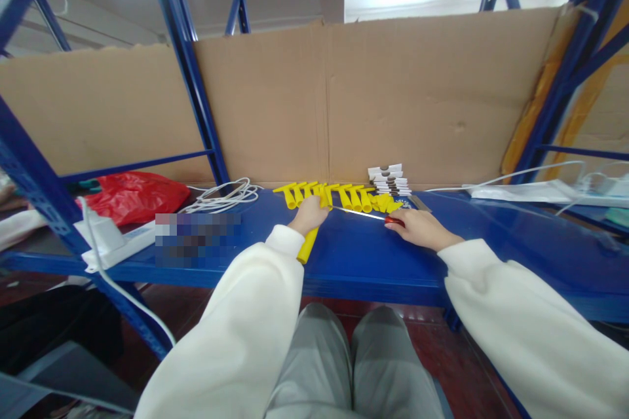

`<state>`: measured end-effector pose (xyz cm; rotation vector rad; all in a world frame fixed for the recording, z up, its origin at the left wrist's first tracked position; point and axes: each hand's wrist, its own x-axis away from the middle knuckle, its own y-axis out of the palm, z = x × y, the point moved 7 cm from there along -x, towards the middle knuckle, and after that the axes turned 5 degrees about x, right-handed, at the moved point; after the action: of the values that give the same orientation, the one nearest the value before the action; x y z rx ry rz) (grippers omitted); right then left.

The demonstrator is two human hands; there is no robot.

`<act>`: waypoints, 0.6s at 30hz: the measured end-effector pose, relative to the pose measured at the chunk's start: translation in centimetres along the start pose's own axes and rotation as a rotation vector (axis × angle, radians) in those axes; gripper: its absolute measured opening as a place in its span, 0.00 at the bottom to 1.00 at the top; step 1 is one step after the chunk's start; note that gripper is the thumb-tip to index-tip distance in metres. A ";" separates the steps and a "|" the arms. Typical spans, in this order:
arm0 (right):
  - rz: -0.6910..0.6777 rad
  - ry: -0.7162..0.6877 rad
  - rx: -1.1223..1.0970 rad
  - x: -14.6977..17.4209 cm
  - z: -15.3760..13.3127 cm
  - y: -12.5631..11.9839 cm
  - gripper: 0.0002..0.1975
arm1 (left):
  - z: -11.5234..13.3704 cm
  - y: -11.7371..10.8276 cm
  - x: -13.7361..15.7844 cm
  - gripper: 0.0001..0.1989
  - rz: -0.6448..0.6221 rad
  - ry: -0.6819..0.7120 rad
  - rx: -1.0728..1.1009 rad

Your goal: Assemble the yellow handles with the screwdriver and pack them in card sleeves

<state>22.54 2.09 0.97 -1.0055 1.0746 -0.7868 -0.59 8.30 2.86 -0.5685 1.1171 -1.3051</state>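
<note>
The left hand (pixel 309 213) has its fingers closed around a yellow piece (pixel 308 245) over the blue shelf (pixel 373 255), in front of a row of similar yellow pieces (pixel 356 200). The right hand (pixel 421 228) grips a red-handled screwdriver (pixel 394 220), its shaft pointing left toward that piece; whether the tip touches, I cannot tell

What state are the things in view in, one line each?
left hand, closed on a yellow tube
right hand, closed on the screwdriver
yellow tube, held, lower end sticking out
screwdriver, held, shaft reaching toward the left hand
other tubes, in a row
red bag, crumpled
white cable, coiled
white pieces, stacked
</note>
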 end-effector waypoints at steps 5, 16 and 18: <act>0.011 -0.043 -0.087 -0.1 -0.1 0.3 0.11 | 0.0 0.1 0.1 0.12 -0.016 -0.012 0.035; 0.033 -0.012 0.021 0.2 0.1 -0.4 0.11 | 0.3 -0.1 0.2 0.12 -0.019 0.009 0.070; 0.040 -0.017 -0.011 0.1 0.1 -0.4 0.12 | 0.2 0.0 0.2 0.12 -0.027 0.008 0.056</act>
<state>22.64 1.86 1.30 -0.9955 1.0825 -0.7388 -0.40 8.11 2.89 -0.5388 1.0796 -1.3592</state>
